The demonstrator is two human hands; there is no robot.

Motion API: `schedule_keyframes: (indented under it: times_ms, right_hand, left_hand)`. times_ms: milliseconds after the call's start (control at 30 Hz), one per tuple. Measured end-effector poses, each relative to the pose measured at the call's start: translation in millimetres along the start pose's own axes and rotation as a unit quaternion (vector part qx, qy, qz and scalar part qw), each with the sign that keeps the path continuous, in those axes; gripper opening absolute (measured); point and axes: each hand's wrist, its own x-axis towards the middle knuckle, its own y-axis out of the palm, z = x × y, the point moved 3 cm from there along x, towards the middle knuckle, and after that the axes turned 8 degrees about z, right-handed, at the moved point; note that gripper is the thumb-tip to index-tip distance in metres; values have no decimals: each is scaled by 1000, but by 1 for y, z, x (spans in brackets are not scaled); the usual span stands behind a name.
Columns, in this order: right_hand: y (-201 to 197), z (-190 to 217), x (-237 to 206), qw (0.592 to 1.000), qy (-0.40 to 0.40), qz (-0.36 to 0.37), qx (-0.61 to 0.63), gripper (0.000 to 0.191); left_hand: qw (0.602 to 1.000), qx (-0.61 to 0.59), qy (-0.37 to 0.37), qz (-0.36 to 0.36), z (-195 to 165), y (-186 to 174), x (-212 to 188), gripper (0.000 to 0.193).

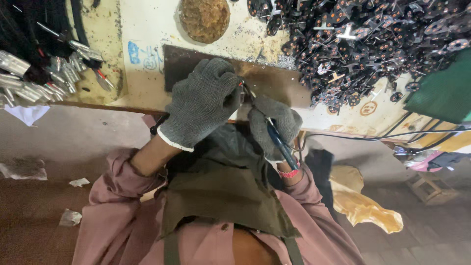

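Both my hands wear grey knit gloves. My left hand (202,102) is closed over a small part that the glove hides, held above a brown metal plate (277,81) at the bench edge. My right hand (274,122) grips a blue-handled soldering iron (280,143) like a pen. Its metal tip (247,89) points up-left to the spot by my left fingers. A thin black cord runs from the iron off to the right.
A large heap of small black parts with orange dots and metal pins (373,39) covers the bench's right side. Silver-tipped cables (39,73) lie bundled at the left. A round brown pad (204,18) sits at the top. Yellow cloth (363,201) lies on the floor.
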Motion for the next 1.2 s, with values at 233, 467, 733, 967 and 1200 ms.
schedule_keyframes:
  times_ms: [233, 467, 733, 967, 1200]
  right_hand:
    - [0, -3, 3, 999, 0, 1, 34, 26]
    - [-7, -8, 2, 998, -14, 20, 53, 26]
    - [-9, -29, -24, 974, 97, -125, 163, 28]
    - [-19, 12, -10, 986, -54, -24, -155, 14]
    - [-21, 17, 68, 959, -58, -173, -218, 27]
  left_hand:
    - [1000, 7, -14, 20, 0, 3, 0, 13]
    - [1000, -8, -12, 24, 2, 1, 0, 15]
    - [1000, -5, -4, 1, -3, -5, 4, 13]
    - [999, -10, -13, -37, 10, -31, -14, 16]
    - [998, -6, 2, -58, 13, -22, -17, 15]
